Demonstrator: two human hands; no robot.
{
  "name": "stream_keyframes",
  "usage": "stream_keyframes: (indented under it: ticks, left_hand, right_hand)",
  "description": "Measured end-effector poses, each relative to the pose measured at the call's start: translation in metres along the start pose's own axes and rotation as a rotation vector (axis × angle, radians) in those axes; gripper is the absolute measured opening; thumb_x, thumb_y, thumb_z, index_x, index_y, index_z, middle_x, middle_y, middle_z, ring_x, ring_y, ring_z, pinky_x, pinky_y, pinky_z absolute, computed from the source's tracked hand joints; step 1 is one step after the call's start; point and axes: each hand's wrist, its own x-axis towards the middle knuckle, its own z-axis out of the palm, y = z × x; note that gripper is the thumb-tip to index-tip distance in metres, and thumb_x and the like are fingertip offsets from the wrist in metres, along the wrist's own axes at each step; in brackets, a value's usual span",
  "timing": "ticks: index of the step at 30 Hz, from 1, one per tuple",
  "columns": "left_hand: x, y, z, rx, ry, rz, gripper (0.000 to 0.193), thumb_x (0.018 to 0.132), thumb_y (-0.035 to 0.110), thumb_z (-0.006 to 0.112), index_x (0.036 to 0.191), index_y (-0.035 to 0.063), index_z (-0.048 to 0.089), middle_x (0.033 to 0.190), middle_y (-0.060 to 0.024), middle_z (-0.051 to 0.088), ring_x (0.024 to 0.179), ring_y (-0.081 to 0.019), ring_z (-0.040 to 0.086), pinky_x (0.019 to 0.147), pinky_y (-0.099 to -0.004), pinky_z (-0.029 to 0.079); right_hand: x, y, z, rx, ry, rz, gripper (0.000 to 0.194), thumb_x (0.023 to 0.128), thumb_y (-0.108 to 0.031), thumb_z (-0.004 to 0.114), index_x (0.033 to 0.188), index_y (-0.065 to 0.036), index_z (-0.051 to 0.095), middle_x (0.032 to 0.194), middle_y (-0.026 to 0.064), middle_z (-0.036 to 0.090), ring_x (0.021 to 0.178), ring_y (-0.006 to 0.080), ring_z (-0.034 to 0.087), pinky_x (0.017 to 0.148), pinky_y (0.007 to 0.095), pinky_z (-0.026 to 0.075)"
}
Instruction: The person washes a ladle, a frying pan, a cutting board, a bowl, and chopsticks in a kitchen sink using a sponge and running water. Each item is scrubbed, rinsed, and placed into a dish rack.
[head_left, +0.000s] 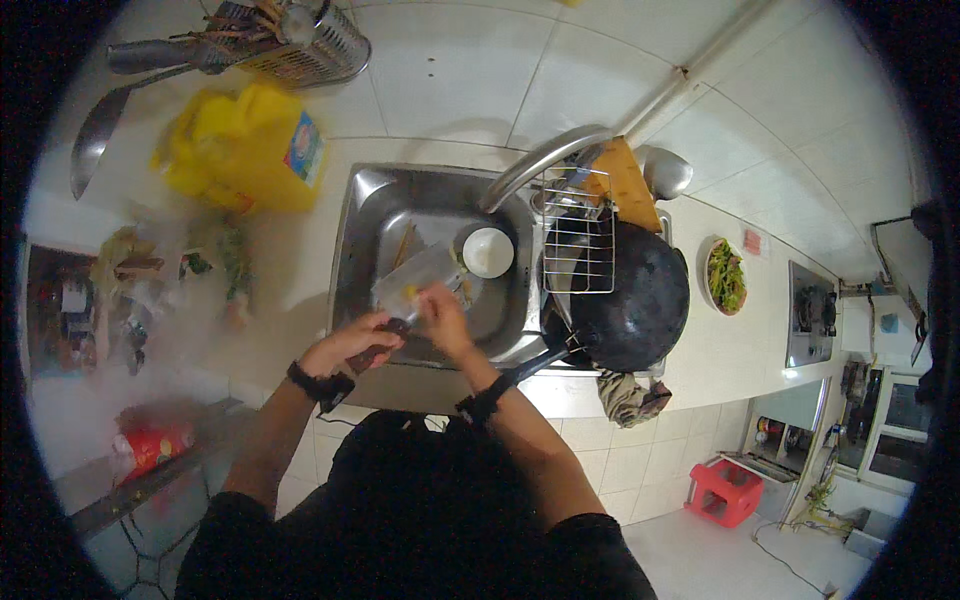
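My left hand (352, 346) is closed around the dark brown handle (371, 354) of a kitchen cleaver. The broad, pale metal blade (424, 274) of the cleaver reaches out over a stainless steel sink (346, 247). Against the blade's handle end are the curled fingers of my right hand (448, 324); blur hides whether they pinch anything. A small yellow bit (410, 291) shows at the blade by these fingertips. Beyond the blade, a white bowl (487, 253) sits in the basin. Food scraps (466, 289) lie near it, along with a thin brown stick-like piece (405, 244).
A curved metal faucet (551, 159) arches over the sink. To its right are a black wok (637, 296), a wire rack (577, 281) and a wooden board (622, 180). Further right stands a plate of leafy greens (726, 277). A yellow plastic jug (247, 157) is at left.
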Motion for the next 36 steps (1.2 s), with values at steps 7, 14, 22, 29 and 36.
stream_keyframes:
  ticks: [7,14,22,29,36]
  left_hand:
    - [-0.025,0.018,-0.015,-0.127,0.042,0.014,0.021,0.087,0.011,0.055,0.106,0.0025,0.050,0.076,-0.0020,0.055,0.056,-0.0078,0.047,0.049,-0.0210,0.038]
    - [0.062,0.030,-0.016,-0.333,-0.056,0.020,0.008,0.084,0.007,0.055,0.088,0.0006,0.055,0.072,-0.0051,0.056,0.062,-0.0135,0.053,0.058,-0.0275,0.046]
    - [0.128,0.046,0.006,-0.526,-0.049,-0.079,0.018,0.085,0.007,0.057,0.098,-0.0055,0.057,0.090,-0.0178,0.064,0.074,-0.0203,0.061,0.068,-0.0310,0.053]
    - [0.170,0.040,0.029,-0.494,0.136,0.039,0.010,0.087,0.008,0.049,0.092,0.0003,0.054,0.080,-0.0119,0.061,0.064,-0.0210,0.057,0.060,-0.0342,0.050]
    - [0.148,0.015,0.021,-0.476,0.253,0.092,0.012,0.089,0.014,0.048,0.093,0.0061,0.055,0.074,-0.0051,0.057,0.064,-0.0155,0.054,0.054,-0.0286,0.045]
  right_hand:
    - [0.008,0.089,-0.077,-0.617,0.271,0.116,0.020,0.081,-0.012,0.060,0.097,0.000,0.058,0.086,0.0184,0.057,0.085,0.0361,0.055,0.076,0.0416,0.046]
    - [0.112,0.069,-0.157,-0.264,0.891,-0.125,0.030,0.096,-0.022,0.049,0.106,0.005,0.054,0.089,0.0122,0.062,0.076,0.0190,0.057,0.067,0.0317,0.047]
    - [0.120,0.092,-0.186,0.343,0.773,0.245,0.030,0.097,-0.026,0.044,0.104,0.003,0.053,0.094,0.0096,0.064,0.081,0.0191,0.062,0.071,0.0335,0.053]
    - [0.077,0.059,-0.078,0.709,0.294,0.388,0.024,0.090,-0.023,0.059,0.102,-0.003,0.055,0.082,0.0099,0.062,0.072,0.0214,0.064,0.059,0.0328,0.054]
    - [0.097,-0.001,-0.040,0.871,0.057,0.808,0.018,0.093,-0.006,0.044,0.101,0.001,0.059,0.073,0.0034,0.057,0.058,0.0122,0.050,0.050,0.0251,0.043]
